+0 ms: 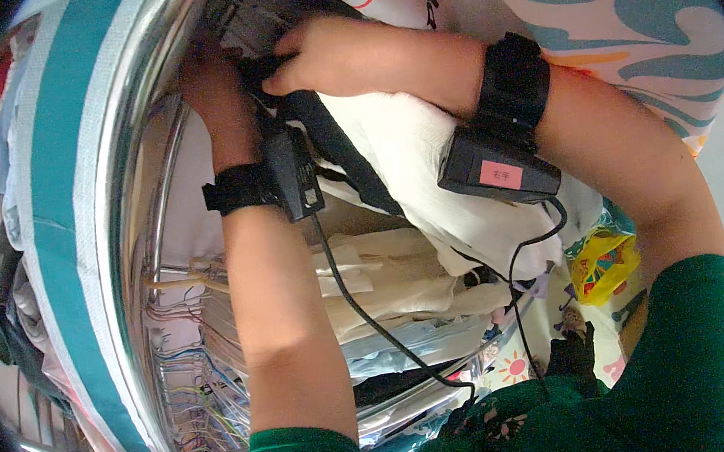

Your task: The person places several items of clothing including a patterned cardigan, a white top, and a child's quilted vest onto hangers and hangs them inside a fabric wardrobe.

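Observation:
Both of my hands reach into a metal-framed clothes rack at the upper middle. My left hand [211, 76] is in shadow near the rack's rail, and its fingers cannot be made out. Beside it, my right hand [299, 59] has its fingers curled on dark cloth, thumb towards the left. A white garment [385, 136] with a black band [347, 154] hangs below my right hand. Cream garments [388, 276] hang further down, beyond my left forearm. Each wrist wears a black strap with a cabled black box.
A chrome rail [117, 254] and a teal-and-white fabric cover [58, 260] curve along the left. Many wire hangers [182, 380] line the rack at lower left. A yellow plastic bag [604, 265] lies at right. Patterned fabric [632, 14] spans the upper right.

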`<state>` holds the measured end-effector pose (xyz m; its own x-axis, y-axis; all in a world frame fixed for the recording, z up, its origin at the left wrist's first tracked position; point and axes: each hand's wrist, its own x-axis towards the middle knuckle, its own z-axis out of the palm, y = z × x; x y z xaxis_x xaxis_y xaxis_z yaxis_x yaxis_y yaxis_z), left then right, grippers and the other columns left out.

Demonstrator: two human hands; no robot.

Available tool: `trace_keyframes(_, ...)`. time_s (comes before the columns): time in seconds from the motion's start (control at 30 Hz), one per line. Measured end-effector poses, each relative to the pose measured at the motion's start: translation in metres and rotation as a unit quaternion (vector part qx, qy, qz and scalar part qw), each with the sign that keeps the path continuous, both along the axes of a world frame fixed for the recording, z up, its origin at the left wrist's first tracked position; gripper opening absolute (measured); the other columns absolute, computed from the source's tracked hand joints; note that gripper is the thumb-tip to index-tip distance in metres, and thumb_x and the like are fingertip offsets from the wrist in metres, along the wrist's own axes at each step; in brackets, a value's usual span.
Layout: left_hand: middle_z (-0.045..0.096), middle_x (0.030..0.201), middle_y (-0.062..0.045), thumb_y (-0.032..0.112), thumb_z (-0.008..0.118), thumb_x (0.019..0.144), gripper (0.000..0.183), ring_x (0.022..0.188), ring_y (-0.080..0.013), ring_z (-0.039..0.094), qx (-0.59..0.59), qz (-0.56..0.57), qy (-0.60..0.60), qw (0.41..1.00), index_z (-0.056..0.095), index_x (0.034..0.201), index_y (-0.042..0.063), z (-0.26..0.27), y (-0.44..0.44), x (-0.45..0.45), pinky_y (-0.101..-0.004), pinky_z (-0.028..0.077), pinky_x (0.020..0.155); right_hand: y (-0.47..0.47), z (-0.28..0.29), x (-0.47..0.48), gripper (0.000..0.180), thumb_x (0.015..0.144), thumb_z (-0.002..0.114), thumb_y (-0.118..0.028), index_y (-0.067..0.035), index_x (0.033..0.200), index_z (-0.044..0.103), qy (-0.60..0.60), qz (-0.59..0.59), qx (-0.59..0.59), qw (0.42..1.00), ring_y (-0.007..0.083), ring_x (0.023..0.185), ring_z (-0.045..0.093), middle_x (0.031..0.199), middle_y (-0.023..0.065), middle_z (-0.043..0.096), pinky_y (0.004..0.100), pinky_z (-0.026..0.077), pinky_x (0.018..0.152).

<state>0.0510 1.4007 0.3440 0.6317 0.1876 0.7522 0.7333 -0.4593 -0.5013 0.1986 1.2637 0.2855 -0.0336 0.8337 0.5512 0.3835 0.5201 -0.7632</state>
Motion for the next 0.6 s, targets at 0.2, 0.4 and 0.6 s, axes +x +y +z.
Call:
trace_keyframes(0.2, 0.061, 0.077, -0.014, 0.014, 0.050, 0.080, 0.019, 0.069, -0.0265, 0.059, -0.160, -0.045, -0.132, 0.977, 0.059, 0.087, -0.001, -0.004, -0.032, 0.000, -0.0360, 0.045, 0.066, -0.006, -0.002, -0.002, 0.055, 0.071, 0.060, -0.039, 0.003, 0.107, 0.055, 0.084, 0.052, -0.040, 0.994, 0.0289, 0.092, 0.056, 0.100, 0.0212, 0.058, 0.0319, 0.042, 0.081)
trace_keyframes(0.4, 0.059, 0.081, -0.015, 0.017, 0.041, 0.087, 0.026, 0.073, -0.0229, 0.056, -0.305, -0.185, -0.228, 0.906, 0.056, 0.084, -0.005, -0.033, -0.051, -0.006, -0.0324, 0.042, 0.070, -0.005, -0.012, -0.006, 0.055, 0.073, 0.059, -0.035, 0.005, 0.110, 0.052, 0.096, 0.064, -0.021, 0.993, 0.0287, 0.093, 0.056, 0.101, 0.0215, 0.058, 0.0313, 0.041, 0.082)
trace_keyframes(0.6, 0.058, 0.081, -0.014, 0.016, 0.041, 0.086, 0.024, 0.074, -0.0229, 0.054, -0.254, -0.182, -0.187, 0.931, 0.056, 0.084, -0.003, -0.030, -0.041, -0.014, -0.0319, 0.042, 0.071, -0.009, -0.019, -0.018, 0.047, 0.076, 0.058, -0.027, 0.009, 0.107, 0.052, 0.170, 0.108, -0.008, 0.979, 0.0231, 0.091, 0.056, 0.101, 0.0215, 0.058, 0.0297, 0.040, 0.083)
